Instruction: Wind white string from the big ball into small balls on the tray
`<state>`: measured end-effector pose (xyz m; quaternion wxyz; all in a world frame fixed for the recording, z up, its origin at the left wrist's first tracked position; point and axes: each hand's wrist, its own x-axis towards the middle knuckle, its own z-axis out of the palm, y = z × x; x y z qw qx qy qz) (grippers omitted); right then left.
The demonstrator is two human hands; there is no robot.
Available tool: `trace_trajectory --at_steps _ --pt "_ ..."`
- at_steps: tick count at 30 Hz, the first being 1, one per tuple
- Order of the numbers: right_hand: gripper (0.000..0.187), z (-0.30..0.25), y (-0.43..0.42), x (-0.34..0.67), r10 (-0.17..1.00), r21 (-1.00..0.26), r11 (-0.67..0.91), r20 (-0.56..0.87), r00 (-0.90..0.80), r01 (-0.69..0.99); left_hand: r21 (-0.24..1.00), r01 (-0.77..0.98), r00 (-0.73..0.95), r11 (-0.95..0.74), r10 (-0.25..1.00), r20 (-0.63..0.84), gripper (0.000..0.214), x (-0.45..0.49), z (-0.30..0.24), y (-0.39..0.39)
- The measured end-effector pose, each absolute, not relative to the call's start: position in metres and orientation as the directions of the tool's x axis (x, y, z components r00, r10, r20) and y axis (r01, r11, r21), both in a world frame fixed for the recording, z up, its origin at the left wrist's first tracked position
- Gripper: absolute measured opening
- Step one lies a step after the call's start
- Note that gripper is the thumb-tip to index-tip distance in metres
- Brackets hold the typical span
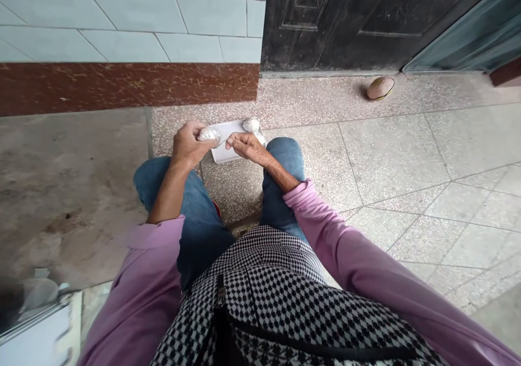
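Foil ball (209, 135) sits in the left hand (189, 146), centre of frame, fingers wrapped round it, grip closed. Right hand (246, 146) is open, fingers extended, holding nothing, tips just beside the ball; contact unclear. Below them lies a white tray (230, 131), with a second foil ball (251, 125) at its far edge. What the tray rests on: cannot tell. Blue jeans (280, 154) under the forearms, pink sleeve (313, 214) on the right, black-and-white checked cloth (260, 295) lower centre. Tan oval object (380, 88) on terrazzo floor (391, 165) upper right, below a dark door (350, 24). Pale tiled wall (122, 18) upper left.
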<state>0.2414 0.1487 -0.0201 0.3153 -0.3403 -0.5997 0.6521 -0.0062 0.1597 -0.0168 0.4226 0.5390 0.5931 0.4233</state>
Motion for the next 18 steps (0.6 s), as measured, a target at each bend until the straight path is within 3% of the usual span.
trace_trajectory --at_steps 4,8,11,14,18 --pt "0.049 -0.02 0.155 0.245 0.889 -0.995 -0.099 -0.095 -0.448 0.016 0.945 0.313 0.226 0.097 0.959 -0.173 0.04 0.004 0.004 0.135" --pt "0.062 -0.022 0.158 0.244 0.921 -0.994 -0.102 -0.108 -0.375 0.034 0.962 0.226 0.415 0.155 0.878 -0.24 0.049 0.003 0.028 0.121" --pt "0.074 -0.028 0.159 0.24 0.916 -0.995 -0.093 -0.097 -0.388 0.028 0.975 0.079 0.378 0.206 0.899 -0.22 0.062 0.001 0.03 0.119" --pt "0.074 -0.033 0.153 0.234 0.896 -0.998 -0.058 -0.07 -0.439 0.039 0.972 -0.077 0.227 0.222 0.953 -0.2 0.075 0.007 0.019 0.121" --pt "0.067 -0.037 0.133 0.23 0.855 -0.991 0.059 -0.013 -0.519 0.121 0.984 -0.028 0.005 0.178 0.984 -0.178 0.069 0.017 0.001 0.126"
